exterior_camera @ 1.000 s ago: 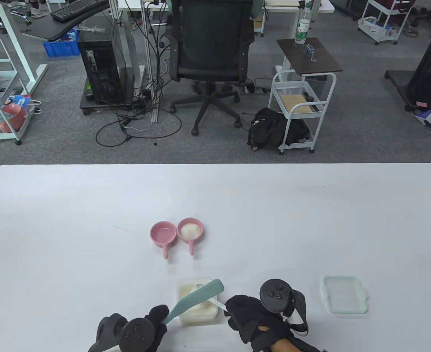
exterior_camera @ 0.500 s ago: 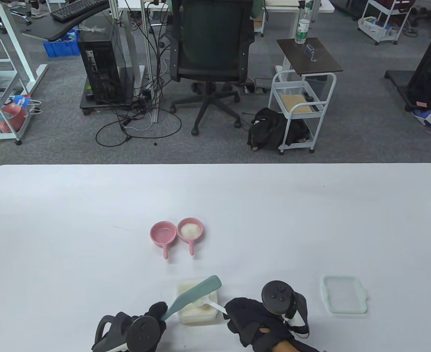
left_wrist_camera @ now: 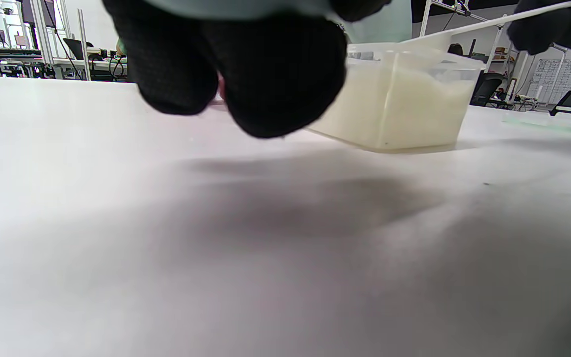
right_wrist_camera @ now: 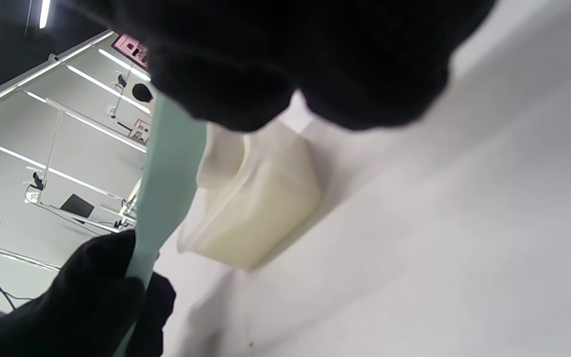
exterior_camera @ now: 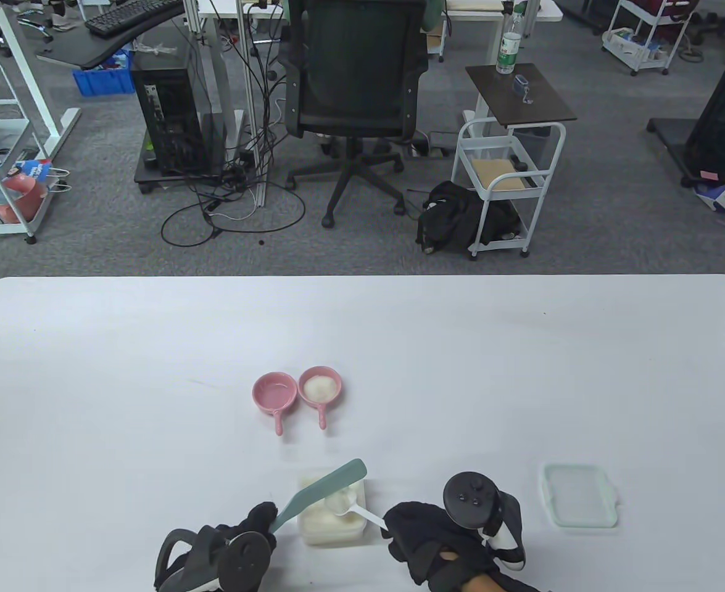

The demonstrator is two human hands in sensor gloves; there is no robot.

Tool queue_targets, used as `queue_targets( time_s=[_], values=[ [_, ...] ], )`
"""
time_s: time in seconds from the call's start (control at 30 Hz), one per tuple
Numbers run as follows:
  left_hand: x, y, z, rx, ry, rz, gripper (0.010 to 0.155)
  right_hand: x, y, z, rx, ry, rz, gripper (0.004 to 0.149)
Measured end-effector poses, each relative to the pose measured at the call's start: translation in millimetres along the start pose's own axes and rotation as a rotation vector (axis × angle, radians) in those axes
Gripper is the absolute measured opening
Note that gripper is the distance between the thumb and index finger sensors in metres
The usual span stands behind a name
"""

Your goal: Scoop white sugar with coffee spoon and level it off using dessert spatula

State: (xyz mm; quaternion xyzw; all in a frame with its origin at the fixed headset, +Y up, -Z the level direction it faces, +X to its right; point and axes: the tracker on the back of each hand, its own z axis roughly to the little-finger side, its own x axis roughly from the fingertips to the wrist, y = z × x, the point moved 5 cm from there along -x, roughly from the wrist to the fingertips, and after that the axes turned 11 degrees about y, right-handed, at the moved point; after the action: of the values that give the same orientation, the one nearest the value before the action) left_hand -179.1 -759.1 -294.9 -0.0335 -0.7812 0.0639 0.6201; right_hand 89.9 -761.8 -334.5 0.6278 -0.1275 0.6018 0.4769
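Note:
A clear plastic tub of white sugar (exterior_camera: 331, 524) (left_wrist_camera: 404, 104) (right_wrist_camera: 251, 208) stands near the table's front edge. My left hand (exterior_camera: 257, 524) grips the handle of a teal dessert spatula (exterior_camera: 325, 490) (right_wrist_camera: 166, 188), whose blade slants over the tub. My right hand (exterior_camera: 411, 524) pinches the thin handle of a white coffee spoon (exterior_camera: 345, 504); its bowl sits above the sugar, just under the spatula blade. Both wrist views are largely blocked by black glove fingers (left_wrist_camera: 265, 74) (right_wrist_camera: 305, 54).
Two pink handled dishes stand mid-table: the left dish (exterior_camera: 274, 393) holds nothing, the right dish (exterior_camera: 320, 387) holds white sugar. The tub's pale green lid (exterior_camera: 579, 504) lies to the right of my right hand. Beyond the far table edge are an office chair and carts.
The spatula blade has slid back and left across the tub as my left hand drew towards the front edge. The spoon bowl has come out from under the blade.

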Motion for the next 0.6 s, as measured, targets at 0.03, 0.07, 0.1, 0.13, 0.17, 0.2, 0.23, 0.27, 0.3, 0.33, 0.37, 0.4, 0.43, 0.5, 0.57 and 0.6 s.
queue_targets(
  time_s=[0.03, 0.07, 0.1, 0.13, 0.17, 0.2, 0.23, 0.27, 0.3, 0.33, 0.37, 0.4, 0.43, 0.5, 0.57, 0.6],
  values=[
    [0.1, 0.5, -0.4, -0.010, 0.004, -0.009, 0.061, 0.5, 0.2, 0.1, 0.003, 0.001, -0.002, 0.042],
    [0.1, 0.7, -0.6, -0.015, 0.006, -0.013, 0.061, 0.7, 0.1, 0.2, 0.004, 0.001, -0.003, 0.042],
    [0.3, 0.5, -1.0, -0.024, 0.007, -0.017, 0.061, 1.5, -0.5, 0.5, -0.002, 0.000, -0.003, 0.042],
    [0.3, 0.6, -1.3, -0.030, 0.007, -0.021, 0.061, 1.7, -0.9, 0.5, -0.004, 0.001, -0.004, 0.042],
    [0.4, 0.9, -1.5, -0.036, 0.008, -0.025, 0.061, 2.2, -1.6, 0.6, -0.004, 0.001, -0.004, 0.042],
    [0.5, 1.0, -1.5, -0.037, 0.008, -0.025, 0.061, 2.5, -2.1, 0.8, -0.006, 0.001, -0.004, 0.042],
    [0.5, 1.0, -1.4, -0.036, 0.008, -0.025, 0.061, 2.6, -2.1, 1.0, -0.008, 0.001, -0.006, 0.042],
    [0.5, 0.9, -1.2, -0.032, 0.009, -0.023, 0.061, 2.9, -2.2, 0.9, -0.010, 0.003, -0.012, 0.042],
    [0.5, 1.0, -1.1, -0.032, 0.009, -0.022, 0.061, 3.2, -2.4, 0.7, -0.013, 0.002, -0.015, 0.042],
    [0.5, 0.9, -0.9, -0.031, 0.010, -0.022, 0.061, 3.8, -3.0, 0.4, -0.017, 0.001, -0.014, 0.042],
    [0.6, 0.9, -0.7, -0.029, 0.010, -0.022, 0.061, 4.2, -3.6, 0.3, -0.013, 0.001, -0.013, 0.042],
    [0.6, 0.9, -0.5, -0.028, 0.010, -0.023, 0.061, 4.3, -3.8, 0.4, -0.010, 0.000, -0.012, 0.042],
    [0.6, 1.0, -0.2, -0.025, 0.011, -0.023, 0.061, 4.2, -3.9, 0.8, -0.010, 0.001, -0.011, 0.042],
    [0.8, 1.8, 2.5, 0.000, 0.016, -0.024, 0.061, 4.5, -3.6, 0.3, -0.006, 0.002, -0.018, 0.041],
    [1.2, 4.2, 7.3, 0.073, 0.028, -0.027, 0.061, 4.1, -4.3, -0.9, -0.007, -0.001, -0.024, 0.042],
    [1.0, 5.0, 9.2, 0.103, 0.032, -0.023, 0.061, 3.9, -4.7, -1.1, -0.005, -0.002, -0.023, 0.042]
  ],
)
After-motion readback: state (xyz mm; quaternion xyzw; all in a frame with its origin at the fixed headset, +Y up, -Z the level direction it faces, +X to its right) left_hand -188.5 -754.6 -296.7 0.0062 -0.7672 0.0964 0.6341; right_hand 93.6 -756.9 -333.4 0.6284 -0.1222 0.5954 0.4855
